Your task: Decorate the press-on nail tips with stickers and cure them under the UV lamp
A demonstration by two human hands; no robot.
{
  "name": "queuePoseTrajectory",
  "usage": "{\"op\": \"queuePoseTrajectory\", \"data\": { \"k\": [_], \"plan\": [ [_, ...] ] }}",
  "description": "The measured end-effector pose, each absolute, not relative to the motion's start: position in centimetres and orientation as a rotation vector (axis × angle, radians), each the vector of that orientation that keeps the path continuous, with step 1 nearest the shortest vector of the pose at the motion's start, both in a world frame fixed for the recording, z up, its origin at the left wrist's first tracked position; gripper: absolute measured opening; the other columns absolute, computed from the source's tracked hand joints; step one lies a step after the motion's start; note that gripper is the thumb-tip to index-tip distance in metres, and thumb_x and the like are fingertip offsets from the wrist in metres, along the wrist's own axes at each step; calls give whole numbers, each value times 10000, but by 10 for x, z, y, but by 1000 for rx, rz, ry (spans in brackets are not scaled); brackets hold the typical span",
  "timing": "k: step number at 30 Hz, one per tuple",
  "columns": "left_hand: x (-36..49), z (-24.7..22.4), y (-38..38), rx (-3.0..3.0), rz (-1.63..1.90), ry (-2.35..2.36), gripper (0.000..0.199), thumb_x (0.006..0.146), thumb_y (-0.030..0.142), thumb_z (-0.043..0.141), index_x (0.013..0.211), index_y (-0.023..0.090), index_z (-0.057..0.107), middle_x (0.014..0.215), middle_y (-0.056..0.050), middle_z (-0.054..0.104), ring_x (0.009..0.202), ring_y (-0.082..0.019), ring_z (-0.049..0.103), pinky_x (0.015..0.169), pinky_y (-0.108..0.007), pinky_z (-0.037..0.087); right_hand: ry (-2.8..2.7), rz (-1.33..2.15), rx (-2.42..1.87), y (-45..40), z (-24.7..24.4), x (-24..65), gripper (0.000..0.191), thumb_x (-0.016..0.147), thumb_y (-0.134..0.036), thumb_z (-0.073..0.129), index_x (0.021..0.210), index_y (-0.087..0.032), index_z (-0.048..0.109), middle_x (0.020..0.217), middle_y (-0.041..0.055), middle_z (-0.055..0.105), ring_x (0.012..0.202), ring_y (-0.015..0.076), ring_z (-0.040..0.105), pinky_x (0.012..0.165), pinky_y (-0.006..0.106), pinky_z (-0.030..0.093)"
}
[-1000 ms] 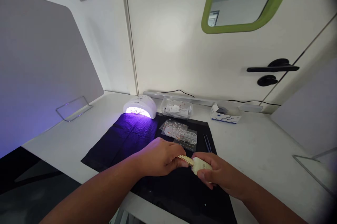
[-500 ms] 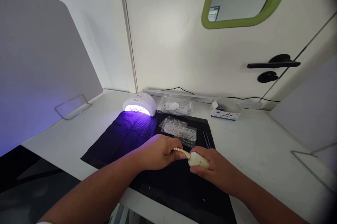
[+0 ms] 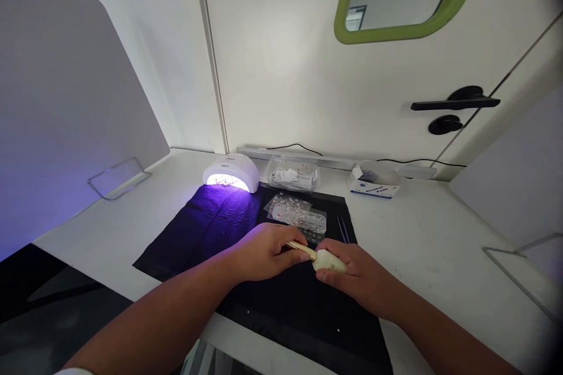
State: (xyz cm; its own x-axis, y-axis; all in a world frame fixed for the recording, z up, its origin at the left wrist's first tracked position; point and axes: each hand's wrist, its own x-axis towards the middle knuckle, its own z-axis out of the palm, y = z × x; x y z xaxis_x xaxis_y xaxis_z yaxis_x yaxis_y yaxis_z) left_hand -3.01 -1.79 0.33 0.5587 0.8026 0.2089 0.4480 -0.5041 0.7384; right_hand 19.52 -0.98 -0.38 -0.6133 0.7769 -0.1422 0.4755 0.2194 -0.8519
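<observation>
Over the black cloth, my left hand [image 3: 266,252] pinches the gold, ribbed cap [image 3: 303,249] between thumb and fingers. My right hand [image 3: 363,275] is closed around the cream-coloured body of the nail polish bottle [image 3: 328,261], which lies tilted nearly sideways. Cap and bottle meet end to end; whether they are screwed together I cannot tell. Just beyond my hands lie clear sheets of nail stickers [image 3: 299,213] with small coloured patterns. Dark tweezers [image 3: 343,229] rest on the cloth past my right hand.
A white nail lamp [image 3: 231,172] glows violet at the back left. Behind the sheets stands a clear plastic box [image 3: 294,178] of packets; an alcohol pads box [image 3: 373,188] is to its right. The black cloth [image 3: 290,316] covers part of the white table [image 3: 431,246], with small white specks near its front.
The view has shifted slightly. Both hands keep their hold on the cap and bottle; the bottle's printed label is turned a little further out of sight.
</observation>
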Motion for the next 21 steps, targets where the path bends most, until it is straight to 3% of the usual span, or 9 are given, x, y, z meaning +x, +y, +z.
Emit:
{"op": "queuePoseTrajectory", "data": {
  "k": [5, 10, 14, 21],
  "plan": [
    [-32, -8, -15, 2038, 943, 847, 492, 894, 325, 611, 1335, 180, 444, 679, 67, 451, 571, -81, 437, 570, -218, 366, -1914, 1559, -1028, -7, -11, 197, 382, 838, -573, 571, 891, -195, 549, 660, -17, 515, 619, 136, 449, 576, 267, 354],
    [-33, -15, -11, 2076, 1072, 819, 668, 898, 254, 603, 1471, 206, 264, 774, 49, 452, 636, -83, 445, 630, -237, 395, -1669, 1580, -1049, 1, -19, 204, 361, 857, -544, 551, 938, -193, 535, 652, -8, 557, 568, 128, 448, 549, 268, 351],
    [-33, -15, -11, 2062, 1063, 841, 676, 892, 243, 602, 1480, 222, 269, 804, 35, 476, 667, -92, 470, 656, -251, 415, -1564, 1561, -989, 5, -23, 207, 238, 854, -431, 547, 906, -198, 542, 654, -4, 569, 559, 132, 449, 548, 275, 361],
    [-32, -14, -11, 1954, 1096, 922, 579, 905, 285, 585, 1435, 236, 357, 966, -12, 500, 681, -81, 483, 647, -240, 435, -1739, 1568, -1028, 2, -17, 204, 183, 769, -336, 567, 882, -193, 580, 626, -9, 554, 588, 144, 486, 559, 272, 377]
  ]
}}
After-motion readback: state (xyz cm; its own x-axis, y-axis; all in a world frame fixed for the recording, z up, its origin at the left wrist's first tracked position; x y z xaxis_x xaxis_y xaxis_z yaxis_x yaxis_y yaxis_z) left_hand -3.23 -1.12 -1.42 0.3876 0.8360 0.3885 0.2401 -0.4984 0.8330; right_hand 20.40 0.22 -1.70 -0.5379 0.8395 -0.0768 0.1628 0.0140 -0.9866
